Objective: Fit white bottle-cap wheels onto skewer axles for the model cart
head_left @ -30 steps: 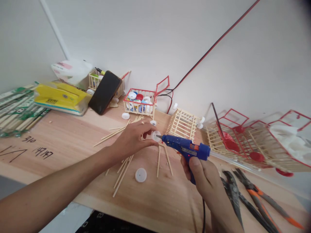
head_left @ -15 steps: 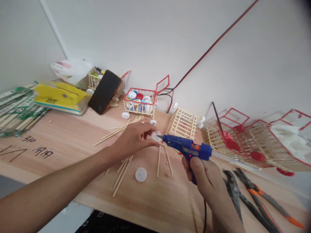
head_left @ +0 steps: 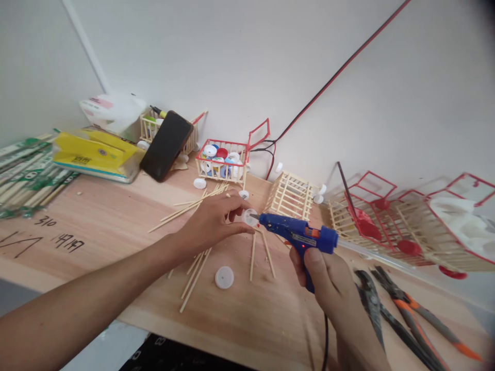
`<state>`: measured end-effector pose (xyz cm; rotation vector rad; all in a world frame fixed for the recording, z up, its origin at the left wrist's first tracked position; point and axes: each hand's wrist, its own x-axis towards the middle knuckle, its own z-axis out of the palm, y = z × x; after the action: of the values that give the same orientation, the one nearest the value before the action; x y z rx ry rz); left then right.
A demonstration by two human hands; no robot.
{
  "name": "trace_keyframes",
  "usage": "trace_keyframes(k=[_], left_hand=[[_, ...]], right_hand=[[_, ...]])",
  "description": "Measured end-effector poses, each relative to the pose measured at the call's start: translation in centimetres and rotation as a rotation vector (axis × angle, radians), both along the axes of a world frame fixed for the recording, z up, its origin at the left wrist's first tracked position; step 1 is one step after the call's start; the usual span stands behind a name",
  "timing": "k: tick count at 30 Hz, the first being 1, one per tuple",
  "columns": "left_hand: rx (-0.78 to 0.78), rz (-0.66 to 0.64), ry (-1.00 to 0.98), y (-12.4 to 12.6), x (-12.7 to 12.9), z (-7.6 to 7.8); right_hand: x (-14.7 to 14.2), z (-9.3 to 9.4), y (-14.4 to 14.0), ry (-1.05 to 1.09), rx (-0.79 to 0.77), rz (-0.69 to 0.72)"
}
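Observation:
Between the thumb and fingers of my left hand [head_left: 220,216] is a white bottle cap [head_left: 249,217], its hollow side facing the glue gun. My right hand [head_left: 328,278] is wrapped round the handle of a blue hot glue gun [head_left: 297,229], whose red light is lit. The metal nozzle reaches the cap; whether it touches cannot be made out. On the wood below lies another white cap [head_left: 224,277]. Thin wooden sticks [head_left: 196,281] are scattered under and beside my left hand, and two short ones [head_left: 253,257] lie below the nozzle.
A stick cart full of bottle caps [head_left: 222,162], an unpainted stick cart [head_left: 292,196] and red-trimmed carts [head_left: 371,226] line the wall. Pliers [head_left: 410,304] lie at right. A phone [head_left: 167,147], yellow packet [head_left: 98,154] and wrapped sticks [head_left: 31,172] occupy the left.
Almost nothing differs. The glue gun and the cap stay together in nearly the same place, with only a tiny shift of the hands.

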<state>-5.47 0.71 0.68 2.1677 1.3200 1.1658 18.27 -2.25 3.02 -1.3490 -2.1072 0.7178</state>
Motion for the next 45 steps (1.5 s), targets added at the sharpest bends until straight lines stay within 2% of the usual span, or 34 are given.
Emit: trace_keyframes(k=[8, 15, 24, 37, 45], left_hand=[[-0.004, 0.002, 0.004, -0.01, 0.02, -0.05], [0.002, -0.008, 0.007, 0.15, -0.03, -0.29], [0.001, -0.002, 0.011, -0.06, 0.03, -0.06], [0.002, -0.003, -0.003, 0.02, -0.09, -0.23], [0.031, -0.005, -0.028, 0.08, -0.15, -0.27]], right_hand=[[0.24, 0.04, 0.15, 0.025, -0.013, 0.051], [0.47, -0.05, 0.4, -0.049, 0.003, 0.069], [-0.05, 0.06, 0.29, -0.058, 0.044, 0.005], [0.1, 0.44, 0.26, -0.064, 0.074, -0.018], [0.1, 0.02, 0.05, -0.035, 0.045, -0.036]])
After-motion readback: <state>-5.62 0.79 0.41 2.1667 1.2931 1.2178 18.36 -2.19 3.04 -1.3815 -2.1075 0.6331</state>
